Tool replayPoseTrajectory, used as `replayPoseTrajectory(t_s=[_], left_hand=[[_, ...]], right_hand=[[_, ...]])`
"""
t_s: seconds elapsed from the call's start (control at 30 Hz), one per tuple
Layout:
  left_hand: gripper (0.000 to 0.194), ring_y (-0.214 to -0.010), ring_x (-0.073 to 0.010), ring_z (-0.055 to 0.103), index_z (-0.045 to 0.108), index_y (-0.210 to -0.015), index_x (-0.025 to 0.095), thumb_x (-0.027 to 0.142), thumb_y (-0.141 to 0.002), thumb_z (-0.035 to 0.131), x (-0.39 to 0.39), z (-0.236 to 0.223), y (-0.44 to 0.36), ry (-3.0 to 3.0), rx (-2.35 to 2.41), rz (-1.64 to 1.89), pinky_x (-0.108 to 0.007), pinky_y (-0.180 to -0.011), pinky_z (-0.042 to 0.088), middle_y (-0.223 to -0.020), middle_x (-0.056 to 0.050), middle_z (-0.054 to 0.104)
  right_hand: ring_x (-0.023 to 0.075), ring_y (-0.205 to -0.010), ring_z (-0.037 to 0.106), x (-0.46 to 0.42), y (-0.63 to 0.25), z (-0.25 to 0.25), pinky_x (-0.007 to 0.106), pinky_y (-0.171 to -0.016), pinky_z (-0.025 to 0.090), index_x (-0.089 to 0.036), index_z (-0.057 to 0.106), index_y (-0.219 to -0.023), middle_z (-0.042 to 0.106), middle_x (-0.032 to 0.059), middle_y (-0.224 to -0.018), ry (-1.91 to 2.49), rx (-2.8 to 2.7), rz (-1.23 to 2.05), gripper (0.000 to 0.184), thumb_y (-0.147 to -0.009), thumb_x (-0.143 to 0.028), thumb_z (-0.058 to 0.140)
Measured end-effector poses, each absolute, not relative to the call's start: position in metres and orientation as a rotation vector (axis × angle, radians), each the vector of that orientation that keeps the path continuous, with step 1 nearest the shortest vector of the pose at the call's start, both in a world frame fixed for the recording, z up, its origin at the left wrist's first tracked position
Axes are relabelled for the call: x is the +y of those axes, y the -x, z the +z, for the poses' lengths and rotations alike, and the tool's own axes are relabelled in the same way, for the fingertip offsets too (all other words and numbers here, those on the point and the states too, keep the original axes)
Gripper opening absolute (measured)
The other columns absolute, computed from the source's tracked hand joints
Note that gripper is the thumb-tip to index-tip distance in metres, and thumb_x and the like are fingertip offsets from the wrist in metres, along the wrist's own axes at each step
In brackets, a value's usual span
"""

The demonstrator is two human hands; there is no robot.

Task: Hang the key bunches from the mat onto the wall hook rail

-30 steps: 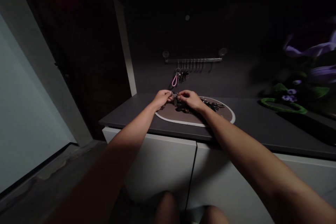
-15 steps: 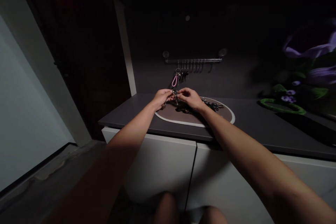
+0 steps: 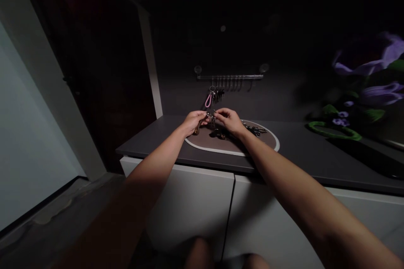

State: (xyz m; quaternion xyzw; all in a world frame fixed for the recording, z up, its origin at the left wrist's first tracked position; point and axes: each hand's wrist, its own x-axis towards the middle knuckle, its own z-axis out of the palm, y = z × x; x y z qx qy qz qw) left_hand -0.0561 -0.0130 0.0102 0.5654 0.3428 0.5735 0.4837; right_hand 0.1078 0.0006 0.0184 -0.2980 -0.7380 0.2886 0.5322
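With my left hand (image 3: 193, 122) I am grasping a small bunch of keys (image 3: 211, 118) between the thumb and the fingers, and my right hand (image 3: 231, 121) is pinching at the other side of it, so the bunch hangs in the gap between both hands. To handle it well, I think my left pinch should be firm and steady, while the right fingertips make only small, slow movements, because thin metal can slip easily in such weak light. A brownish piece (image 3: 197, 130) is beneath my left palm; I cannot tell if it is joined to the bunch.

As for containers, I see no bowl or box. Under my hands lies an oval mat (image 3: 205, 146) with a white rim, bearing more keys (image 3: 255, 130) beyond my right wrist. Lower than both hands is a white cabinet (image 3: 195, 193) with shut doors, so its contents are hidden from me
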Motion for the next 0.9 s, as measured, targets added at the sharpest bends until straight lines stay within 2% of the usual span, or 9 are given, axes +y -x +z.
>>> replayPoseTrajectory(t_s=[0.2, 0.33, 0.53, 0.67, 0.9], left_hand=[[0.035, -0.066, -0.0089, 0.056, 0.062, -0.096, 0.010, 0.034, -0.071, 0.062, -0.012, 0.005, 0.053, -1.552, 0.899, 1.419, -0.022, -0.066, 0.043, -0.076, -0.004, 0.065], [0.035, -0.069, -0.0114, 0.056, 0.064, -0.093, 0.011, 0.037, -0.071, 0.060, -0.014, 0.004, 0.052, -1.709, 0.997, 1.446, -0.024, -0.069, 0.043, -0.082, -0.005, 0.066], [0.027, -0.074, -0.0146, 0.059, 0.065, -0.091, 0.011, 0.030, -0.075, 0.053, -0.015, 0.002, 0.049, -1.927, 1.135, 1.410, -0.026, -0.070, 0.044, -0.085, -0.006, 0.067], [0.022, -0.083, -0.0152, 0.059, 0.065, -0.088, 0.012, 0.024, -0.076, 0.051, -0.011, 0.000, 0.048, -2.054, 1.187, 1.433, -0.025, -0.077, 0.044, -0.089, -0.006, 0.067], [0.018, -0.078, -0.0145, 0.056, 0.065, -0.079, 0.014, 0.021, -0.079, 0.048, -0.001, -0.007, 0.052, -2.224, 1.424, 1.575, -0.025, -0.074, 0.042, -0.081, -0.005, 0.065]], right_hand=[[0.0100, -0.065, 0.047, 0.009, -0.111, 0.015, 0.024, -0.066, 0.040, -0.016, 0.057, -0.075, 0.055, -0.0013, -0.070, 0.688, -1.717, 0.674, 0.022, -0.067, -0.037, 0.060], [0.0102, -0.066, 0.047, 0.010, -0.111, 0.014, 0.025, -0.067, 0.041, -0.017, 0.054, -0.074, 0.051, -0.0021, -0.069, 0.618, -1.661, 0.805, 0.025, -0.066, -0.040, 0.060], [0.0103, -0.072, 0.049, 0.005, -0.112, 0.017, 0.025, -0.069, 0.043, -0.019, 0.049, -0.073, 0.051, -0.0024, -0.075, 0.590, -1.495, 0.989, 0.028, -0.063, -0.041, 0.063], [0.0091, -0.068, 0.047, 0.005, -0.114, 0.018, 0.022, -0.064, 0.041, -0.019, 0.050, -0.074, 0.049, -0.0034, -0.073, 0.624, -1.413, 0.978, 0.029, -0.061, -0.041, 0.063], [0.0090, -0.061, 0.047, 0.011, -0.119, 0.023, 0.023, -0.058, 0.041, -0.018, 0.052, -0.075, 0.051, -0.0027, -0.068, 0.718, -1.330, 0.936, 0.032, -0.061, -0.045, 0.062]])
